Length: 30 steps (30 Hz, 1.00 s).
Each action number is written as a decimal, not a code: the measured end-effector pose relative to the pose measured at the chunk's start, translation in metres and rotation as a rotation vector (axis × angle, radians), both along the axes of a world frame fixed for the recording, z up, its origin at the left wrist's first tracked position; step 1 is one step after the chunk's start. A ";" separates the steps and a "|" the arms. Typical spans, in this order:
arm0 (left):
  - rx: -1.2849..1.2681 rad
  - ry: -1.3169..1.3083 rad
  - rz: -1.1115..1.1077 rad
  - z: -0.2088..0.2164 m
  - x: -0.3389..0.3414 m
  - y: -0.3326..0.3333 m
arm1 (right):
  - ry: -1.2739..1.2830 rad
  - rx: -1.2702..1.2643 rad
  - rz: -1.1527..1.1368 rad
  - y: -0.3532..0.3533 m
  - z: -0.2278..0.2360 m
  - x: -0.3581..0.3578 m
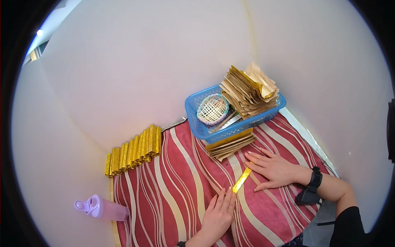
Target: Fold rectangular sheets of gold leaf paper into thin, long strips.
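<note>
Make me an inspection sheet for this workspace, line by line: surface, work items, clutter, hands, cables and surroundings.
Surface: red cloth with wavy cream stripes, rumpled between the hands.
Work items: narrow gold strip under the fingers; brown-and-gold paper stack just beyond; row of gold rolls at the far left.
Clutter: lilac bottle at the left edge; blue plastic basket holding a woven dish and a larger paper pile.
Hands: left hand at the strip's near end, right hand at its far end, fingers extended.
Cables: dark line below the right forearm, possibly a cable; unclear.
Surroundings: pale walls behind.
</note>
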State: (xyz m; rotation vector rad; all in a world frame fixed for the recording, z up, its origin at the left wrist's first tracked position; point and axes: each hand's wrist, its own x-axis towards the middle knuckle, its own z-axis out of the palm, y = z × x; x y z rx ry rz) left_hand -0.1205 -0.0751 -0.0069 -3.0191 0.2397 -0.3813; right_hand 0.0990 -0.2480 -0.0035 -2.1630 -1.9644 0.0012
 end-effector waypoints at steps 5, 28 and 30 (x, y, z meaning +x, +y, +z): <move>0.053 -0.001 -0.001 -0.004 -0.002 0.000 | 0.027 -0.013 0.007 0.000 -0.002 0.002; 0.075 0.028 -0.029 0.005 -0.006 0.012 | 0.024 -0.015 -0.041 -0.004 -0.008 0.005; 0.082 0.040 -0.028 0.008 -0.005 0.010 | 0.030 -0.025 -0.041 -0.004 -0.007 0.005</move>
